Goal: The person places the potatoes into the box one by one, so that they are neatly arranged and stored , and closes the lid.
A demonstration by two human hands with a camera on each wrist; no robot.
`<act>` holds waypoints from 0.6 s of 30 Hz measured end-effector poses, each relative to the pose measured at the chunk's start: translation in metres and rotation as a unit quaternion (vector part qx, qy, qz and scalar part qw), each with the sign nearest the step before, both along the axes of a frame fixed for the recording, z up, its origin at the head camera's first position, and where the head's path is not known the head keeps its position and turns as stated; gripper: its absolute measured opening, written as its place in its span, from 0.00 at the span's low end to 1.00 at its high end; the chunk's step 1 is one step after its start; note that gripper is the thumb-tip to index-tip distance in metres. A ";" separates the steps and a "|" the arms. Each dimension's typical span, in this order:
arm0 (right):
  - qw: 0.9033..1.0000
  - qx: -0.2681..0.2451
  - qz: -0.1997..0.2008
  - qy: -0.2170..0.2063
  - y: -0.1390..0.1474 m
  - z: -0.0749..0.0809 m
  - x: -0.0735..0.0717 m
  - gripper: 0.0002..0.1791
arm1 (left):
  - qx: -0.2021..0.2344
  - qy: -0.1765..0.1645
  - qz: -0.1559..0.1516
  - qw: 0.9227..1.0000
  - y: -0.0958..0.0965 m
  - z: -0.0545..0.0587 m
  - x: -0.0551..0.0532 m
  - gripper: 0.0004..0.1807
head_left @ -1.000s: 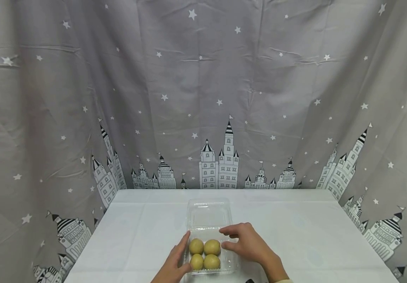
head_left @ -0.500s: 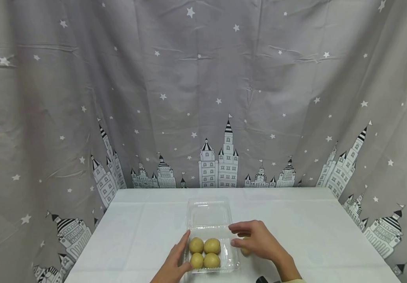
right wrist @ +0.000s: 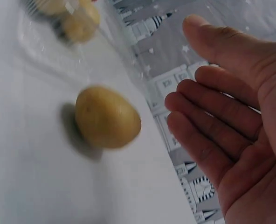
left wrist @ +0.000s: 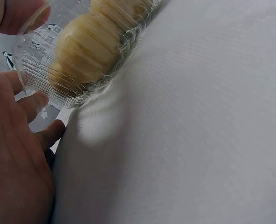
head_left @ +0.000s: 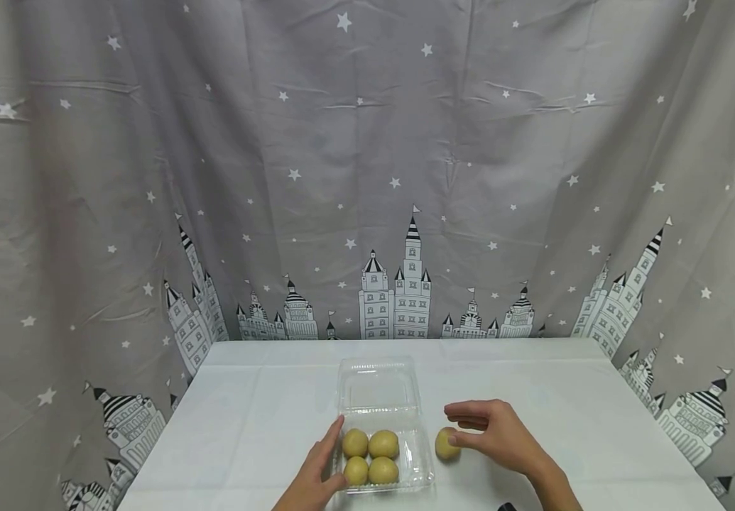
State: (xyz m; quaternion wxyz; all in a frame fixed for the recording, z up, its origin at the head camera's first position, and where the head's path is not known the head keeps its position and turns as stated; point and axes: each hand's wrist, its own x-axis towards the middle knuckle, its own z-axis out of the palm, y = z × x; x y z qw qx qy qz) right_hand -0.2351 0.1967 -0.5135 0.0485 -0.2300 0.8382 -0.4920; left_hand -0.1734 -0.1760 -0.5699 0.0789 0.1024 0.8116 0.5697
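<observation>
Several yellow potatoes (head_left: 383, 444) sit in two rows in the base of a clear plastic clamshell container (head_left: 417, 465), whose lid (head_left: 376, 387) lies folded back. My left hand (head_left: 312, 472) grips the container's near left corner, fingers along the left wall and thumb at the front. The left wrist view shows the ribbed wall with a potato (left wrist: 89, 44) behind it. A single potato (head_left: 445, 444) rests on the table right of the container. My right hand (head_left: 498, 434) is beside it with relaxed fingers, holding nothing; the right wrist view shows the palm apart from this potato (right wrist: 107, 117).
A white cloth covers the table (head_left: 258, 404). A grey curtain (head_left: 316, 213) printed with stars and castles hangs along the back and both sides. A small dark object (head_left: 506, 507) shows by the right wrist.
My right hand has moved right, from over the container's right side to the lone potato, which was hidden behind it and now shows. The left hand and container have stayed in place.
</observation>
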 end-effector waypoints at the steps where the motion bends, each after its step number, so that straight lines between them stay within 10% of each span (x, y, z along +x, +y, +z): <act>1: 1.000 -0.002 -0.002 -0.001 0.004 -0.001 0.001 0.27 | 0.001 0.001 -0.001 1.000 0.000 0.000 0.000 0.59; 18: 0.999 0.013 -0.024 -0.045 0.052 -0.011 0.007 0.29 | 0.044 0.025 -0.007 0.999 -0.003 -0.013 -0.005 0.57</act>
